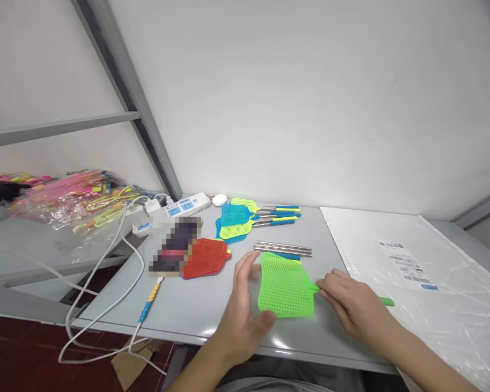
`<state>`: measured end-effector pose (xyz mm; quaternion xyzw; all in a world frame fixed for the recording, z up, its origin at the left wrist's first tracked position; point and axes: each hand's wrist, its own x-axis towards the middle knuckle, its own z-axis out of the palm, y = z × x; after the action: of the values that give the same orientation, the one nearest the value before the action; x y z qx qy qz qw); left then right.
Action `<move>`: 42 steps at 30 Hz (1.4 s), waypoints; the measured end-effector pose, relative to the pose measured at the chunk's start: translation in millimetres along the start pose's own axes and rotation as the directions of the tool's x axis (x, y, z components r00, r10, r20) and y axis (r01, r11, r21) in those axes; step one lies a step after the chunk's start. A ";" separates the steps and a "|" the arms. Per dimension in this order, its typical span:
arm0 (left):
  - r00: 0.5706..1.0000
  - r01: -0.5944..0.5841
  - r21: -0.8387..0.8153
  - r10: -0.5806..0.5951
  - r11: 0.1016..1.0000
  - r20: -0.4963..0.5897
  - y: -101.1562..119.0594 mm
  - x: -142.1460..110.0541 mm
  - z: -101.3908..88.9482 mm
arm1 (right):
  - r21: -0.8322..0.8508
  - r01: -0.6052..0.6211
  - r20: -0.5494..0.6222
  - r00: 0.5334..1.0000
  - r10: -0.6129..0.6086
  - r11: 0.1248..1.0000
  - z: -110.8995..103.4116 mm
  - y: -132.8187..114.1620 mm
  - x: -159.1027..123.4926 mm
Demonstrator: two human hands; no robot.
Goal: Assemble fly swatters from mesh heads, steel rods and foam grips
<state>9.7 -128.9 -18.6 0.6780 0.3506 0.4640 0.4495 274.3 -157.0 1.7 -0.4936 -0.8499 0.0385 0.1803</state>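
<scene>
Green swatter head (285, 284) lies flat on the grey surface (196, 305), low in the frame and just right of centre. Left hand (240, 313) cups its left edge, fingers loosely spread and thumb touching the lower corner, seemingly to steady the mesh. Right hand (353, 307) pinches the neck where the head meets its green handle (387, 301), whose tip pokes out past the knuckles.

Just above the head lie thin metal rods (283, 249), about three, side by side, with a blue grip (288, 255) showing beneath them. Farther up, three finished swatters (239, 218) overlap, two yellow-green and one blue, handles pointing right. One red swatter head (206, 257) rests left of centre, beside a blurred-out patch.

Power strip (185, 206) with white cables (106, 283) sits at centre left. Upper left holds a heap of bagged, colourful swatters (71, 198); the count is unclear. Large clear plastic bag (412, 272) with a printed label covers the right side.
</scene>
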 end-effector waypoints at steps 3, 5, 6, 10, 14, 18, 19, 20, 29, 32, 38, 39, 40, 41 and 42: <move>0.953 -0.290 0.368 0.231 0.884 0.196 -5.7 7.1 -22.0 | 0.021 0.038 -0.039 0.999 -0.037 0.999 4.1 -10.2 1.6; 0.940 -0.335 0.463 0.262 0.820 0.216 -9.8 11.1 -31.1 | 0.020 0.055 -0.081 0.995 -0.053 0.998 7.5 -15.1 2.0; 0.943 -0.331 0.483 0.275 0.811 0.185 -12.1 12.2 -33.6 | 0.014 0.061 -0.109 0.992 -0.059 0.998 9.2 -16.7 2.1; 0.948 -0.304 0.450 0.311 0.840 0.060 -19.8 10.6 -32.2 | -0.036 0.091 -0.195 0.976 -0.096 0.995 13.7 -19.3 2.8; 0.984 -0.081 0.201 0.110 0.976 -0.137 -14.2 7.2 -19.2 | -0.088 0.097 -0.229 0.967 -0.115 0.991 13.4 -17.4 3.9; 0.924 0.310 -0.319 -0.363 0.896 -0.123 6.9 9.6 -8.6 | -0.148 0.108 -0.254 0.957 -0.143 0.983 8.8 -14.2 5.4; 0.904 0.367 -0.414 -0.425 0.833 -0.054 11.5 10.8 -8.7 | -0.158 0.111 -0.254 0.956 -0.149 0.981 6.9 -14.1 5.7; 0.894 0.402 -0.484 -0.449 0.777 0.021 14.8 11.7 -10.0 | -0.162 0.111 -0.259 0.954 -0.150 0.981 4.7 -14.5 6.0; 0.996 -0.093 0.246 0.090 0.965 0.021 4.9 8.7 -31.9 | -0.087 0.084 -0.262 0.960 -0.104 0.993 -6.3 -31.4 3.4; 0.994 -0.107 0.276 0.103 0.955 0.030 6.1 5.6 -24.9 | -0.094 0.112 -0.251 0.959 -0.132 0.989 -2.4 -34.7 4.7; 0.898 0.392 -0.421 -0.440 0.818 -0.018 18.7 8.0 -9.9 | -0.271 0.178 -0.296 0.920 -0.258 0.946 -5.0 -30.4 0.2; 0.874 0.435 -0.484 -0.486 0.759 0.022 20.7 9.4 -11.1 | -0.309 0.171 -0.316 0.910 -0.271 0.936 -8.0 -27.7 -2.7; 0.852 0.464 -0.525 -0.522 0.713 0.044 22.3 10.7 -13.5 | -0.344 0.154 -0.346 0.897 -0.277 0.926 -11.8 -24.5 -5.8; 0.833 0.479 -0.551 -0.551 0.684 0.040 23.4 11.7 -17.0 | -0.371 0.125 -0.387 0.880 -0.275 0.920 -16.3 -21.0 -8.6; 0.820 0.479 -0.565 -0.571 0.672 0.015 24.0 12.2 -21.3 | -0.387 0.084 -0.439 0.859 -0.264 0.918 -21.2 -17.5 -10.7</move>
<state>-5.1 -120.3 11.2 0.3508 0.4195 0.4479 0.7074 271.9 -177.4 22.8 -0.4315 -0.8124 -0.2561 0.2971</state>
